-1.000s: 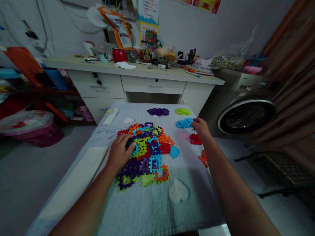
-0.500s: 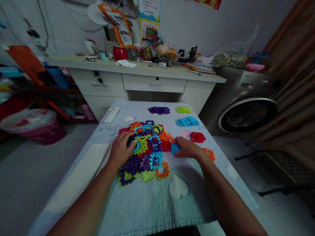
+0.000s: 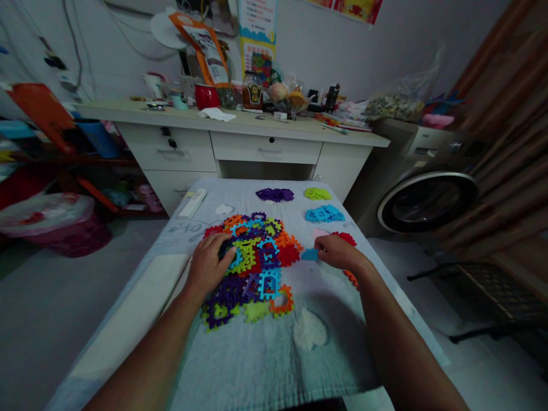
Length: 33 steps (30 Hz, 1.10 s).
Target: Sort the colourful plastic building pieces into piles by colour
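A mixed pile of notched plastic interlocking pieces (image 3: pixel 269 254) in purple, green, red, orange and blue covers the middle of the cloth-covered table. On its left edge rests my left hand (image 3: pixel 209 264), thumb apart from the fingers, touching the pieces; the fingertips are partly hidden. To the right of the pile, my right hand (image 3: pixel 340 252) pinches a flat blue piece (image 3: pixel 309 254). Beyond that hand lie a red group (image 3: pixel 347 238) and an orange group (image 3: pixel 351 278), both partly covered by it. Farther back sit blue pieces (image 3: pixel 324 213), green pieces (image 3: pixel 317 194) and purple pieces (image 3: pixel 275 195).
A white box-like bar (image 3: pixel 193 204) lies at the table's back left. Behind stands a white desk (image 3: pixel 265 142) crowded with jars and packets. A washing machine (image 3: pixel 423 182) is at right, a pink bin (image 3: pixel 60 228) at left.
My right hand has moved right, away from the pile, with the blue piece in its fingers. My left hand stays on the pile. The view has shifted slightly.
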Available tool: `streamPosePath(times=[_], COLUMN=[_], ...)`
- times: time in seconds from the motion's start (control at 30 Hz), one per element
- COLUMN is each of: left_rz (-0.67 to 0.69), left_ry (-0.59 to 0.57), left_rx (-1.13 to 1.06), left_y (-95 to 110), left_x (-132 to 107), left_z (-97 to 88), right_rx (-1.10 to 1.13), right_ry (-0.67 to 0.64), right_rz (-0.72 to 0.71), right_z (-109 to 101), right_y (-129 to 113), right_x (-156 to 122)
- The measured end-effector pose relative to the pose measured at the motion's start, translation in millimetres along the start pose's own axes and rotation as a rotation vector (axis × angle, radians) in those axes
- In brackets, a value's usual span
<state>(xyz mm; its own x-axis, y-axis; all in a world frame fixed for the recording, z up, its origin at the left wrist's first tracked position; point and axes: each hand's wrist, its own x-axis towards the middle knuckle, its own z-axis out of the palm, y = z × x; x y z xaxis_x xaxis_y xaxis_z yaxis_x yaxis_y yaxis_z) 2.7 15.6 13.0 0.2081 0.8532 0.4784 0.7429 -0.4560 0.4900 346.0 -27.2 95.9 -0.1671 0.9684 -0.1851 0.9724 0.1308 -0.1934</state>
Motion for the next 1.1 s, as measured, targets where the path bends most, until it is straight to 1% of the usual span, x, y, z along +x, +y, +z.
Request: streamPosePath(times=[0.1,0.2,0.27,0.33,0.4,0.47,0.6,0.7,0.8,0.93,1.1], left_rz=[0.010,0.013,0.014,0.020,0.024,0.023,0.022,0.027,0.028,0.027,0.028], left_ry=[0.005,0.003,0.003,0.005,0.004,-0.001,0.002,0.005,0.003,0.007,0.013], left_rx=[-0.001,-0.003,-0.003,0.000,0.003,0.002,-0.003,-0.002,0.000,0.003,-0.002], left_y=[-0.7,-1.8,-2.7,-3.6,-4.3,-4.2,-2.7,-2.8,-4.3,-5.4,-4.0], left_x=[0.1,0.1,-0.1,-0.3,-0.5,-0.4,0.2,0.2,-0.2,-0.7,-0.4], left_z=[0.5,1.3,1.8,2.1,2.0,1.4,-0.1,0.0,1.0,1.6,1.0], right_rx=[0.032,0.192,0.318,0.388,0.393,0.364,0.265,0.199,0.165,0.123,0.139], right_ry=[0.083,0.199,0.297,0.416,0.526,0.586,0.608,0.596,0.571,0.554,0.656], right_rz=[0.032,0.099,0.207,0.339,0.424,0.455,0.500,0.561,0.603,0.581,0.534], right_z=[-11.1,-23.2,-29.1,-32.1,-32.5,-31.4,-27.1,-21.3,-14.5,-10.1,-9.8], right_y=[18.4,41.5,55.3,65.7,72.2,75.4,75.7,74.5,73.8,73.6,66.7], right_x=[13.5,37.8,58.4,80.0,100.2,117.5,141.3,149.4,150.0,142.3,120.4])
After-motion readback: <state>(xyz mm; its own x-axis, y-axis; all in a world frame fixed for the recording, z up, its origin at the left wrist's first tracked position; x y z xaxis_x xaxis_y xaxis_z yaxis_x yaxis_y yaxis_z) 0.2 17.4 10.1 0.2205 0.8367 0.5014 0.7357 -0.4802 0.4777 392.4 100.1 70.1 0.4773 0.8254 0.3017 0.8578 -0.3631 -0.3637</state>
